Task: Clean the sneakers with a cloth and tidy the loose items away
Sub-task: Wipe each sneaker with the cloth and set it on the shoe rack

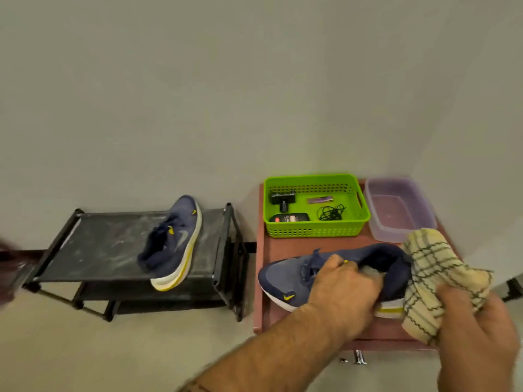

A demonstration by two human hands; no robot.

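Plain grey wall ahead of me, a reddish table (283,244) below. My left hand (343,292) curls its fingers over the blue sneaker (285,281) lying there; my right hand (478,315) grips the checked cloth (433,273) against its heel. The second sneaker (175,239) sits on the black rack (99,244), beside the green basket (314,229)

Left hand (343,292): grips the navy sneaker (300,278) lying on the reddish worktop (283,246).
Right hand (478,321): holds a checked cloth (435,278) against the heel.
Second sneaker (175,241): on the black rack (99,244) (tilted on its side).
Green basket (315,229): holds small dark items.
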